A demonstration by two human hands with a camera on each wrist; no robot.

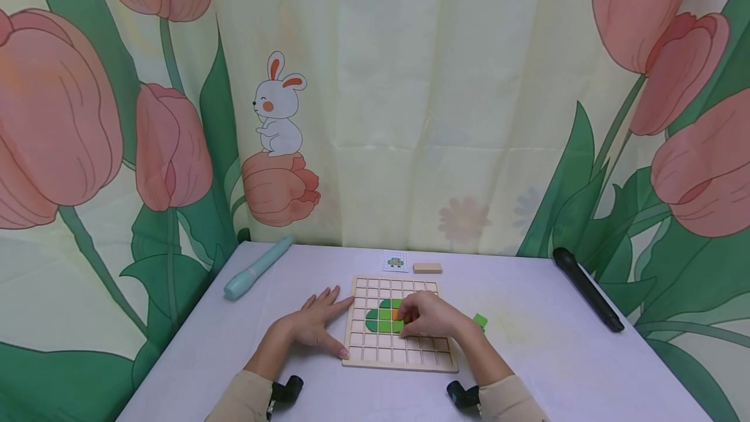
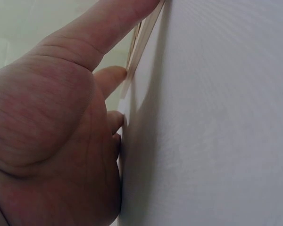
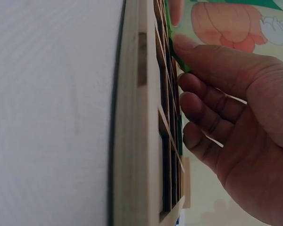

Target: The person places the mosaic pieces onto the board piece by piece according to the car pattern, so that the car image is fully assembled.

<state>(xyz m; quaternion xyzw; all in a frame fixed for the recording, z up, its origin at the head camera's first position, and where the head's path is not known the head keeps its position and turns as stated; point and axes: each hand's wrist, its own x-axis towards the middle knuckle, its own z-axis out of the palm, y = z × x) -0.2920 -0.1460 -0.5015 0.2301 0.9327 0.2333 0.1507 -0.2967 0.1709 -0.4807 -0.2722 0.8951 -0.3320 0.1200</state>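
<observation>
A wooden grid board [image 1: 398,366] lies on the white-covered table. In its middle cells sit bright green tiles [image 1: 385,326], darker green rounded tiles [image 1: 372,321] and an orange tile [image 1: 395,314]. My left hand [image 1: 319,319] has its fingers spread along the board's left side, thumb at the near corner and index fingertip farther up the edge. Over the grid, my right hand [image 1: 430,314] has curled fingers and pinches a green tile [image 3: 181,61] close against the cells. Part of the grid is hidden beneath that hand.
Loose green pieces [image 1: 480,321] lie right of the board, partly behind my right forearm. Behind it are a small picture card [image 1: 395,262] and a wooden block [image 1: 427,268]. A teal pen-like stick [image 1: 258,269] lies far left, a black one [image 1: 588,289] far right.
</observation>
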